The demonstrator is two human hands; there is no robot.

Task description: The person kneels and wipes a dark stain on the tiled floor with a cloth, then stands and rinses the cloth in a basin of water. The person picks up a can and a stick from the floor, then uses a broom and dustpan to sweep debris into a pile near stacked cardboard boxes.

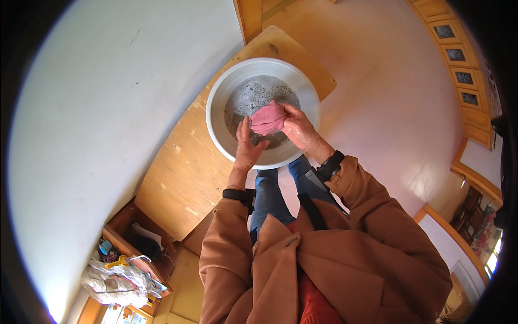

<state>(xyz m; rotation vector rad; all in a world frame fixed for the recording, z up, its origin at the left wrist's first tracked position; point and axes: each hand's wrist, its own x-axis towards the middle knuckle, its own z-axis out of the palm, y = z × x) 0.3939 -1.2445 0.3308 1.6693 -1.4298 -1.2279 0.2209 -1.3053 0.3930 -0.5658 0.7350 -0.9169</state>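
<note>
A bunched pink cloth [268,118] is held by my right hand [298,126] above a large pale metal basin [220,133]. The thumb and fingers of that hand grip the cloth's right side. At the cloth's left, my left hand [249,146] has its thumb and fingers spread; whether its fingertips touch the cloth is hard to tell. Below both hands, soapy grey water [259,95] with bubbles lies in the basin. Something dark under the water cannot be made out. The basin stands on a worn wooden tabletop [182,174].
A pale wall [121,101] runs along the table's left side. At the lower left, a wooden shelf unit [133,243] holds clear plastic bags [117,283] and small items. Wooden cabinets [465,77] line the far right. My legs [269,194] are just below the basin.
</note>
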